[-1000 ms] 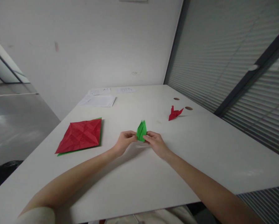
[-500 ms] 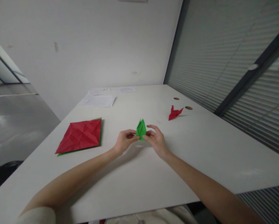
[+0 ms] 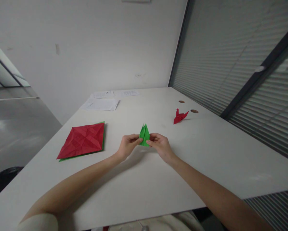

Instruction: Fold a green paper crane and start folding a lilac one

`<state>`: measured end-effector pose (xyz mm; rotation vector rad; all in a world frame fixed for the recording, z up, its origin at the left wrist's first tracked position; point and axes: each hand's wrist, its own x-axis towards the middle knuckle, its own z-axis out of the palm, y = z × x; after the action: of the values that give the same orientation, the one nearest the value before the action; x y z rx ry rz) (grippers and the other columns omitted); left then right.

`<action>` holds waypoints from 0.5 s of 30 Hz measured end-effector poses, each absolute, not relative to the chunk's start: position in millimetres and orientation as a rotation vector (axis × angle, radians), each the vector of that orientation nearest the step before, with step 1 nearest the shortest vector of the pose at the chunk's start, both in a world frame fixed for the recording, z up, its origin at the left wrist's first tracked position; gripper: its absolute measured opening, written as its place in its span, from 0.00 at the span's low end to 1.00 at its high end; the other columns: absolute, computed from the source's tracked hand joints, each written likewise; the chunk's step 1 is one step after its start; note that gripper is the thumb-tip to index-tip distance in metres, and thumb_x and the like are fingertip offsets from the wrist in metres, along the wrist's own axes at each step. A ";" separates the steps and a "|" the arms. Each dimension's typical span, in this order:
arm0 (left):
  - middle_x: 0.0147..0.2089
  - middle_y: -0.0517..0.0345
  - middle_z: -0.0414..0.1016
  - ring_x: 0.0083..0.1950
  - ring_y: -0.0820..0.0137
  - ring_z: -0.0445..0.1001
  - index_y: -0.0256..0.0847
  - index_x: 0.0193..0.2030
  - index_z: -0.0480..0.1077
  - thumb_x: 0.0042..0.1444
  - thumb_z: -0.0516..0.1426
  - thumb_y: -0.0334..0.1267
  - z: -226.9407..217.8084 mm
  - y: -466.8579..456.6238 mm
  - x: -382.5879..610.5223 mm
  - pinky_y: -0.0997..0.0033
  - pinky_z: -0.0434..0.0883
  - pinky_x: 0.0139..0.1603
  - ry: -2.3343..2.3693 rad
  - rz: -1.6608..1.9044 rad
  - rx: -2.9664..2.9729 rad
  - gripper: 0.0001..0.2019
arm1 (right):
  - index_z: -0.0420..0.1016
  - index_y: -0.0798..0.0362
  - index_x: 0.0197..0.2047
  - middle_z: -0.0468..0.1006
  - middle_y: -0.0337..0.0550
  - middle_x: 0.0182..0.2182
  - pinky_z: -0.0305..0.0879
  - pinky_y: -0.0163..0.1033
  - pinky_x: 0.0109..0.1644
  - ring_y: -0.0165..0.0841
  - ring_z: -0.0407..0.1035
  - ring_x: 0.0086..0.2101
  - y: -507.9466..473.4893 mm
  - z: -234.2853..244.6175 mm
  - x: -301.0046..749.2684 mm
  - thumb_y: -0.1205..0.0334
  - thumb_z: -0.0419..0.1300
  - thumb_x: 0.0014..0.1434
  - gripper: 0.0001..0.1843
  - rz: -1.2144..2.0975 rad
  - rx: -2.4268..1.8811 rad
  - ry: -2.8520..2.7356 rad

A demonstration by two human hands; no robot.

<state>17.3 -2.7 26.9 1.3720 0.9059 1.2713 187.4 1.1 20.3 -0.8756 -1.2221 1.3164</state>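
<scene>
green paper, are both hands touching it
Touching. The head view shows the left hand pinching the green paper at its lower left edge and the right hand pinching its lower right edge, with no gap at either.

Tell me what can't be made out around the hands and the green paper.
Head view: lower part of the green folded paper, covered by the left hand and right hand.
Head view: print on the white sheets, too small to read.
Head view: most of the green sheet, under the red sheet.
</scene>
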 end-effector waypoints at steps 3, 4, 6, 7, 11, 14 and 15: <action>0.27 0.57 0.74 0.30 0.73 0.68 0.34 0.29 0.79 0.46 0.65 0.42 26.2 -1.5 16.4 0.73 0.65 0.32 0.908 1.312 1.396 0.11 | 0.75 0.54 0.33 0.76 0.38 0.26 0.65 0.35 0.31 0.29 0.69 0.27 -0.4 21.4 186.6 0.59 0.72 0.40 0.16 1.317 -0.862 -1.203; 0.26 0.57 0.73 0.29 0.74 0.68 0.34 0.29 0.78 0.46 0.65 0.42 26.5 -1.4 16.5 0.74 0.64 0.31 0.908 1.308 1.392 0.11 | 0.75 0.54 0.33 0.76 0.38 0.26 0.65 0.35 0.31 0.29 0.68 0.27 -0.6 21.7 186.4 0.58 0.72 0.40 0.16 1.314 -0.857 -1.205; 0.27 0.57 0.74 0.28 0.74 0.68 0.33 0.30 0.78 0.46 0.66 0.43 27.9 -1.7 17.1 0.74 0.65 0.31 0.907 1.279 1.367 0.12 | 0.74 0.53 0.33 0.76 0.38 0.26 0.65 0.35 0.31 0.29 0.68 0.27 -0.2 21.9 186.5 0.57 0.72 0.40 0.17 1.301 -0.853 -1.221; 0.27 0.56 0.75 0.29 0.73 0.69 0.33 0.31 0.78 0.46 0.66 0.43 28.8 -2.1 17.5 0.73 0.66 0.31 0.904 1.255 1.351 0.13 | 0.74 0.53 0.33 0.76 0.38 0.26 0.65 0.36 0.31 0.29 0.68 0.27 0.2 21.7 186.7 0.56 0.72 0.40 0.17 1.292 -0.854 -1.232; 0.34 0.51 0.79 0.32 0.68 0.74 0.32 0.36 0.76 0.42 0.68 0.43 32.0 -4.8 19.1 0.68 0.72 0.35 0.891 1.166 1.294 0.18 | 0.72 0.53 0.32 0.75 0.39 0.26 0.65 0.36 0.29 0.30 0.68 0.26 1.7 18.3 187.4 0.53 0.71 0.41 0.18 1.260 -0.876 -1.296; 0.35 0.51 0.79 0.33 0.67 0.76 0.32 0.37 0.75 0.39 0.69 0.42 32.0 -5.8 19.4 0.66 0.75 0.34 0.889 1.152 1.261 0.20 | 0.72 0.51 0.40 0.73 0.38 0.28 0.66 0.36 0.30 0.29 0.67 0.27 0.1 14.3 188.1 0.54 0.69 0.45 0.20 1.146 -0.858 -1.365; 0.34 0.52 0.79 0.32 0.67 0.76 0.32 0.37 0.75 0.38 0.69 0.42 31.3 -5.7 19.4 0.66 0.75 0.33 0.890 1.155 1.260 0.19 | 0.72 0.50 0.44 0.72 0.38 0.30 0.67 0.36 0.31 0.29 0.68 0.28 -0.8 13.1 188.6 0.55 0.68 0.47 0.21 1.083 -0.847 -1.400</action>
<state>19.4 -5.7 31.3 1.2597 0.8896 1.1548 188.6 -0.8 13.1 -0.8475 -1.4003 1.0833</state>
